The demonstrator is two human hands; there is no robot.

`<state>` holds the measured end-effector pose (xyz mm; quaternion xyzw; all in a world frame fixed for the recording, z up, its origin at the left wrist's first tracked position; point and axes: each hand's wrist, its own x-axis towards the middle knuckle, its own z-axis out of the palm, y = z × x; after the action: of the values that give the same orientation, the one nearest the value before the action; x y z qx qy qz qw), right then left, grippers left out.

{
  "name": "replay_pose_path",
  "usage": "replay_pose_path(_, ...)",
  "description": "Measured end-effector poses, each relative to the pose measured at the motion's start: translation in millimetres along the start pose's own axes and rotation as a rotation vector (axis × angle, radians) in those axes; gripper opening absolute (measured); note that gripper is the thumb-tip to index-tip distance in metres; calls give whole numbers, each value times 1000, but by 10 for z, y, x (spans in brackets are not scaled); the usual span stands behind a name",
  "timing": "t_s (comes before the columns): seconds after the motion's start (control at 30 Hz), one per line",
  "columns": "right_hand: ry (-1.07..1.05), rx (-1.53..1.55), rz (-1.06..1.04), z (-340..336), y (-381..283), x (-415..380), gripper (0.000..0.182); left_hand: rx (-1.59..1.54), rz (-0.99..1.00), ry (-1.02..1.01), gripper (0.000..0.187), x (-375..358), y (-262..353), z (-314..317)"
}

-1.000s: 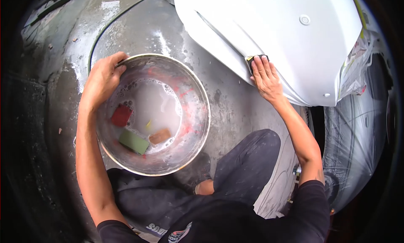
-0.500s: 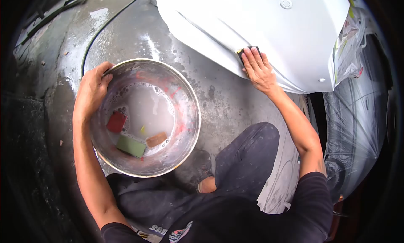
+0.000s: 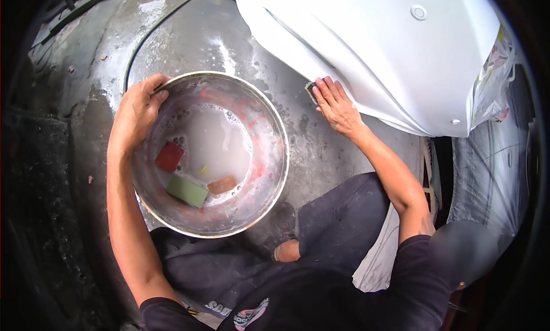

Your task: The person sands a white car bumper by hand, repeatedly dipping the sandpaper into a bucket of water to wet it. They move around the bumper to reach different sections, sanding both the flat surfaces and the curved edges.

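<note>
My left hand (image 3: 140, 107) is closed on the upper left rim of a round metal bucket (image 3: 274, 199). Inside the bucket is cloudy, foamy water (image 3: 220, 136) with a red pad (image 3: 170, 157), a green block (image 3: 187, 191) and an orange-brown block (image 3: 222, 185). A tiny yellow scrap (image 3: 204, 170) lies there too. My right hand (image 3: 339, 106) holds a small dark sanding pad (image 3: 311, 90), mostly hidden under its fingers. That hand is at the lower left edge of a white car bumper or body panel (image 3: 389, 62); whether the pad touches the panel cannot be made out.
A dark hose (image 3: 136, 50) runs over the wet grey concrete floor (image 3: 200, 47). Clear plastic sheeting (image 3: 487, 182) hangs to the right, with crumpled plastic and masking (image 3: 494, 82) beside the panel. My bent knee (image 3: 355, 199) is between bucket and panel.
My right hand has moved left with the pad, from the panel's surface to its edge. My left hand keeps its grip on the bucket rim. The whole view has shifted slightly.
</note>
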<state>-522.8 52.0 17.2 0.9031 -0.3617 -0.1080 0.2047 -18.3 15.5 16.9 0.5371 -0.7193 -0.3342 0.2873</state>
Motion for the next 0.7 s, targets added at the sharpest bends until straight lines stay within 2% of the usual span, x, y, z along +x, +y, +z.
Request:
replay_pose_path(0.07, 100, -98, 73, 252, -80, 298, 64, 18, -1, 15, 23, 20, -22, -32)
replay_pose_path(0.17, 170, -117, 63, 73, -239, 1322, 57, -106, -80, -55, 23, 29, 72, -44)
replay_pose_path(0.23, 178, -127, 83, 125, -289, 1540, 56, -114, -56, -40, 23, 28, 25, -5)
replay_pose_path(0.27, 188, -136, 88, 121, -291, 1585, 55, -125, -42, -16, 23, 17, -6, -7)
replay_pose_path(0.3, 168, -56, 120, 51, -259, 1331, 58, -109, -46, 4, 23, -5, 15, -8)
replay_pose_path(0.4, 157, -103, 168, 96, -213, 451, 61, -48, -70, -8, 23, 6, 53, -22)
replay_pose_path(0.5, 210, -47, 211, 271, -261, 518, 61, -24, -43, -4, 23, 47, 15, -7)
replay_pose_path(0.6, 231, 45, 232, -21, -249, 1348, 60, -115, -64, -4, 21, 31, -4, 21)
replay_pose_path(0.7, 300, 149, 226, -4, -127, 1365, 58, -130, -54, 23, 21, -2, -1, 37)
